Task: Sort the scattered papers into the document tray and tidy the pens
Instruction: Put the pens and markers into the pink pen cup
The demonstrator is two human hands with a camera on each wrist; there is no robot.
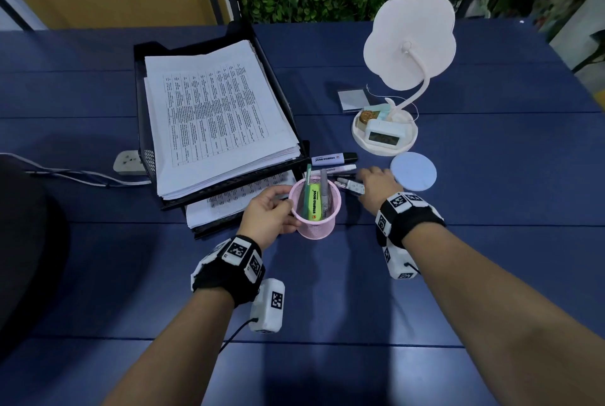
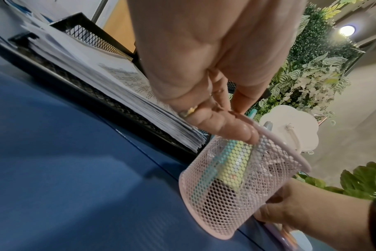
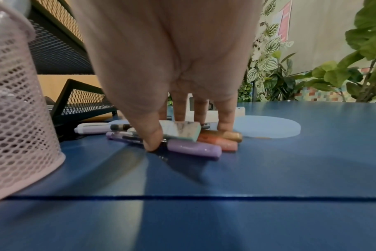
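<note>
Nearest the person, the left hand point(image 1: 269, 216) grips the rim of a pink mesh pen cup point(image 1: 316, 209) standing on the blue bench point(image 1: 327, 291), fingers curled over its edge. Inside the cup stand a yellow highlighter point(image 1: 313, 202), a green pen and a grey pen. Just right of the cup, the right hand point(image 1: 376, 187) reaches down onto a small cluster of pens point(image 3: 182, 137) lying on the bench, thumb and fingertips closing round them. Behind these lie a lilac highlighter point(image 1: 332, 159) and a white marker, beside a pale blue round coaster point(image 1: 413, 175). Left of them, the black mesh document tray point(image 1: 147, 130) holds a stack of printed papers point(image 1: 212, 111), with more sheets in its lower tier. Farther back stands a white flower-shaped lamp point(image 1: 411, 42).
</note>
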